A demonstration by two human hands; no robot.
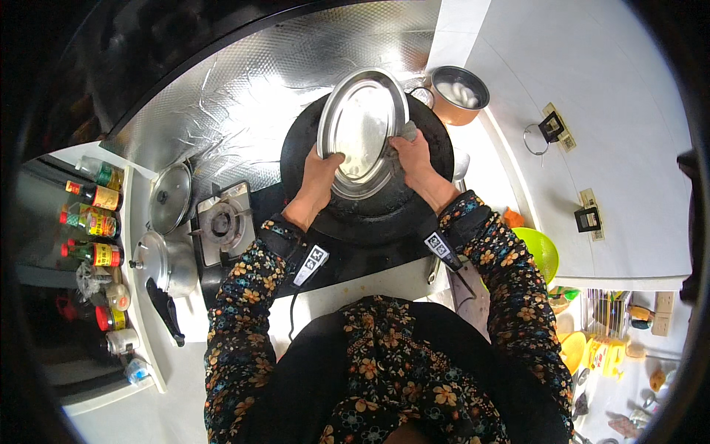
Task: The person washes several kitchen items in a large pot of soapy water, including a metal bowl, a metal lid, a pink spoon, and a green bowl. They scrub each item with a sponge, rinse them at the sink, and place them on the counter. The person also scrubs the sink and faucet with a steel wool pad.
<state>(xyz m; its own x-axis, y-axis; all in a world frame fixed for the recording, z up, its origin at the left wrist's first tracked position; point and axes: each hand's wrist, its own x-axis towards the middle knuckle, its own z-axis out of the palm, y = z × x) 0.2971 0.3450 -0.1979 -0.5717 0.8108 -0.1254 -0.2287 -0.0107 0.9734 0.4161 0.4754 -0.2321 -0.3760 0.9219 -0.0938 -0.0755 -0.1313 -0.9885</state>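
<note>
An oval stainless steel dish (363, 125) is held tilted over a large black wok (355, 213) on the gas stove. My left hand (317, 180) grips the dish's lower left rim, thumb on the inner side. With my right hand (416, 161) I hold a grey cloth (409, 132) against the dish's right rim. The fingers behind the dish are hidden. Beneath the dish, most of the wok's middle is covered from sight.
An orange pot (457, 95) holding pale rounded things stands beyond the wok. At left are a bare gas burner (222, 223), a pressure cooker (169, 263), a glass lid (171, 198) and a shelf of bottles (102, 226). A green colander (537, 255) sits at right.
</note>
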